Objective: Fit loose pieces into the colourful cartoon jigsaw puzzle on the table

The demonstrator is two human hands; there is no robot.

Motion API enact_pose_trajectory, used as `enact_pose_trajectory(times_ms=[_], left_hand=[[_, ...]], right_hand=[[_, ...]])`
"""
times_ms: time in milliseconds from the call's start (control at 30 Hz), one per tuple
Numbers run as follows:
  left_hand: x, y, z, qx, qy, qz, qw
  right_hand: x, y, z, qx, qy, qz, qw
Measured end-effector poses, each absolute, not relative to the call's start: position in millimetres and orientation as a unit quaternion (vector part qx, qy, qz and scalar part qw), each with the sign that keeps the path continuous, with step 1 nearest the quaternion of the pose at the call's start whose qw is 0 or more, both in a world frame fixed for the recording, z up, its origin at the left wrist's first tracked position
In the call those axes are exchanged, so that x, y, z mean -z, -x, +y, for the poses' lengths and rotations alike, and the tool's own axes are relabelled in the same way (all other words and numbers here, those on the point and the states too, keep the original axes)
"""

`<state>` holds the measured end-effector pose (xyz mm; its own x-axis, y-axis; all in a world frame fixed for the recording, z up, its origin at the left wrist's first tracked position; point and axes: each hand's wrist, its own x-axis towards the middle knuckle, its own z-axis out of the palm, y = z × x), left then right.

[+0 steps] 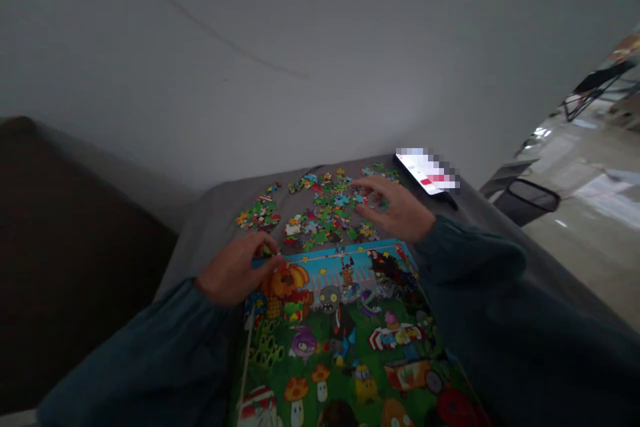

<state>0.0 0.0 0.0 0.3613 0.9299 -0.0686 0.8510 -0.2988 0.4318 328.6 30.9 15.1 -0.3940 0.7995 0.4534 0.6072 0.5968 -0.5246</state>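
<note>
A cartoon picture board (pixel 345 347) with a blue upper edge lies in front of me, printed with a pumpkin, mushrooms and a grey figure. Over its upper left corner, my left hand (pixel 239 269) is closed, thumb and fingertips pinching what looks like a small puzzle piece (pixel 274 253); the fingers partly hide it. Beyond the board, loose jigsaw pieces (pixel 325 217) are spread in a heap, mostly green with some blue, orange and white. My right hand (pixel 396 208) hovers at the heap's right side, thumb and index finger apart, no piece visible in it.
A lit phone (pixel 425 173) rests at the far right of the grey cloth-covered surface (pixel 210 213). A pale wall (pixel 320 47) rises directly behind. To the left stands a dark brown panel (pixel 65 267); to the right are a shiny floor (pixel 590 213) and a black-framed object (pixel 533 199).
</note>
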Motion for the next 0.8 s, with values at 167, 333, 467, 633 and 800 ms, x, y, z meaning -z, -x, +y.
enact_pose_trajectory(times_ms=[167, 333, 467, 633, 800], left_hand=[[-1, -6, -4, -0.078, -0.816, 0.528, 0.223], [4, -8, -6, -0.076, -0.828, 0.497, 0.249], [9, -11, -6, -0.083, -0.828, 0.489, 0.262], [7, -12, -8, -0.091, -0.827, 0.481, 0.277], [10, -11, -7, -0.127, -0.825, 0.464, 0.296]], right_hand=[[35, -350, 56, -0.103, 0.495, -0.799, 0.326], [38, -352, 51, -0.087, 0.502, -0.817, 0.270], [35, -341, 42, -0.100, 0.494, -0.840, 0.201], [37, -340, 42, -0.106, 0.514, -0.834, 0.168], [32, -340, 40, -0.115, 0.510, -0.840, 0.147]])
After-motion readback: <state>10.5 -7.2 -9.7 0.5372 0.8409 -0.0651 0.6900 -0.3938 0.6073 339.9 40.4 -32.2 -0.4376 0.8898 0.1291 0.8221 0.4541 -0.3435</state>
